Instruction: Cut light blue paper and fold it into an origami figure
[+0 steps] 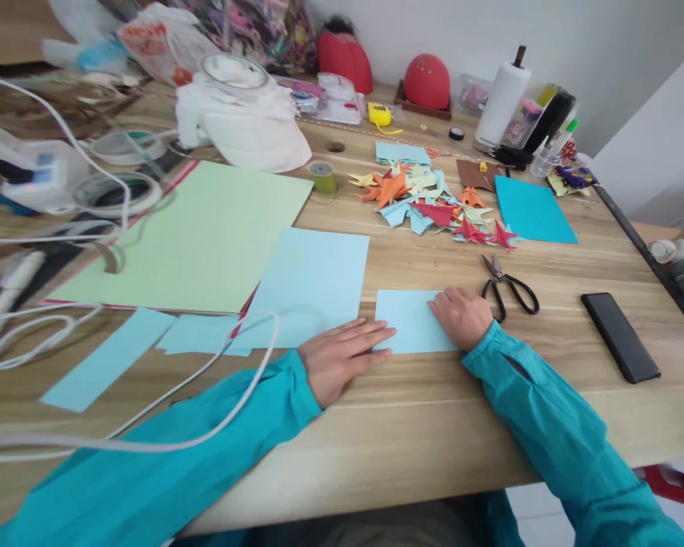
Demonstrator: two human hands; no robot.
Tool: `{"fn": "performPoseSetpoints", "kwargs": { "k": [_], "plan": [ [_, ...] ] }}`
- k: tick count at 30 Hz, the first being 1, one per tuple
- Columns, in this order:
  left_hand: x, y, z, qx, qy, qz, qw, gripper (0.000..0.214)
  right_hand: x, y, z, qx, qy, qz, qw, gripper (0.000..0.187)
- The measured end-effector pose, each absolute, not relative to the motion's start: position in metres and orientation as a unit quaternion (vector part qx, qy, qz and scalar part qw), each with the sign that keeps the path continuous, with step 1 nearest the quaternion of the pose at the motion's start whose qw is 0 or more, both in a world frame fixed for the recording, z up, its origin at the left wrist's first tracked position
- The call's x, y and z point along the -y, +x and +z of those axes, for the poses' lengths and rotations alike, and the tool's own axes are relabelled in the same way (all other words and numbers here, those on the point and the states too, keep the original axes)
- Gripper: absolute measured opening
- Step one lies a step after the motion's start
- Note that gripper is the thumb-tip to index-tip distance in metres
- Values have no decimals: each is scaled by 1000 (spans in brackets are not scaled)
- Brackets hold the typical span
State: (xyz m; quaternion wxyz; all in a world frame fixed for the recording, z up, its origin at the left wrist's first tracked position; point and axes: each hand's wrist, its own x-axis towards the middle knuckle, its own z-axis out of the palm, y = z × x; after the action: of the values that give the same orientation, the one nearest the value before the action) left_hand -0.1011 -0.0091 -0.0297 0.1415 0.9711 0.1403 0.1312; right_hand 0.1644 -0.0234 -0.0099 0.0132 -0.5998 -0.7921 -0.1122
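A light blue paper rectangle (409, 320) lies flat on the wooden table before me. My left hand (342, 358) rests flat with fingers stretched out, their tips on the paper's left edge. At the paper's right end, my right hand (463, 315) is closed, its curled fingers pressing on the edge; the fingertips are partly hidden. Just beyond that hand lie black-handled scissors (508, 287), blades slightly apart. To the left is a larger light blue sheet (322, 277), partly overlapping a stack of pale green paper (205, 235). Light blue strips (108, 361) lie below the stack.
Folded paper pieces (427, 197) in several colours are heaped at the back, beside a bright blue sheet (534, 209). A black phone (620, 336) lies on the right. A white cable (267, 353) loops over my left sleeve. Tape rolls (117, 194) sit on the left.
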Motion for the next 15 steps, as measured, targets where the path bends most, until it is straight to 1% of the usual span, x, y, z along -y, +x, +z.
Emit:
{"fn": "performPoseSetpoints", "kwargs": {
  "k": [4, 8, 9, 12, 15],
  "plan": [
    [1, -95, -22, -175, 973, 115, 93, 45, 7, 169, -2, 778, -613, -135, 15, 39],
    [-7, -72, -20, -222, 968, 101, 54, 42, 11, 169, 3, 772, -607, -170, 78, 43],
    [-7, -64, -21, -242, 963, 104, 51, 44, 17, 169, 3, 788, -586, -163, 91, 42],
    [1, -41, -23, -309, 943, 121, 37, 49, 39, 167, -4, 832, -523, -139, 123, 29],
    [13, -20, -22, -312, 941, 127, 33, 50, 52, 168, -11, 852, -488, -132, 137, 26]
  ]
}}
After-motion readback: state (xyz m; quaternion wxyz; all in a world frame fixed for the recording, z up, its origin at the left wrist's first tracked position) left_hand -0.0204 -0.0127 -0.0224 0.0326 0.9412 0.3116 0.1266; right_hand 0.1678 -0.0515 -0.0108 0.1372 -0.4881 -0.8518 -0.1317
